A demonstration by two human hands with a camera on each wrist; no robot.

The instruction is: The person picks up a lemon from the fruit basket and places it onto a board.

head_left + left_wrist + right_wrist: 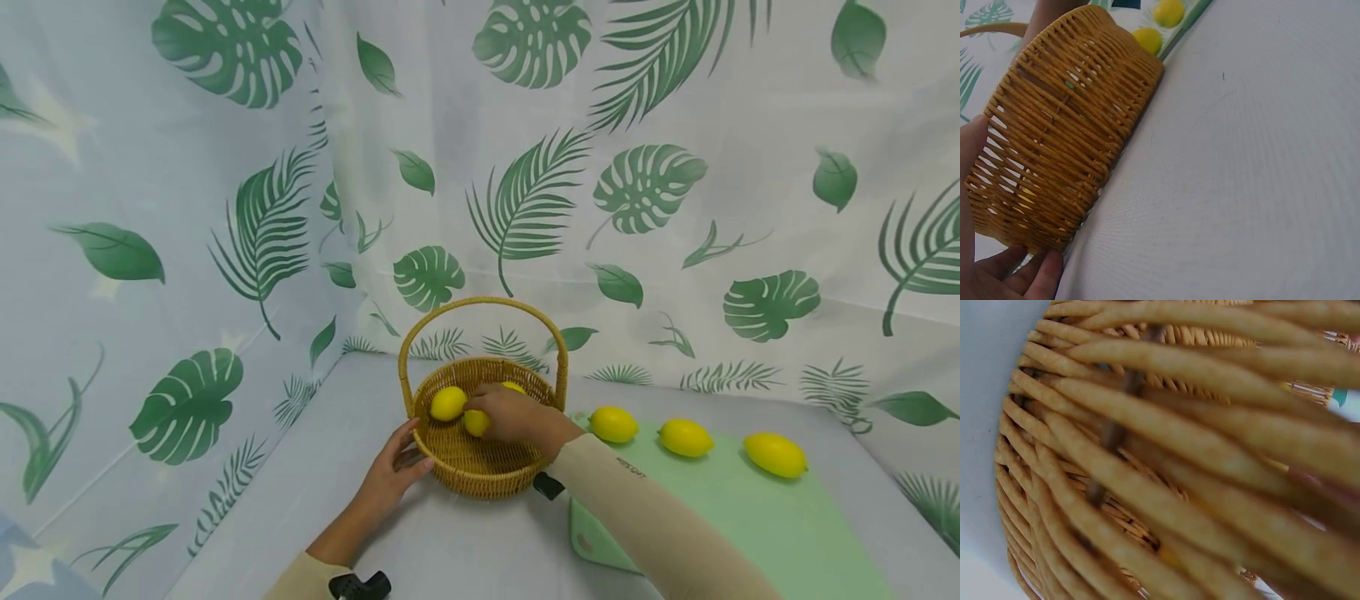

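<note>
A wicker basket [486,483] with a tall arched handle stands on the table. My left hand [393,467] holds its left side; in the left wrist view, the fingers [1047,272] bend against the woven wall. Inside the basket, my right hand [513,417] grips a yellow lemon [476,423], partly covered by the fingers. To the left of it lies another lemon [448,403], and a third lemon [514,387] shows behind the hand. The basket's weave [1147,425] fills the right wrist view and mostly hides the right hand there.
On a pale green board [720,508] right of the basket, three lemons lie in a row: a near one [613,424], a middle one [686,437] and a far-right one [776,454]. A leaf-printed curtain [525,208] hangs behind and at the left.
</note>
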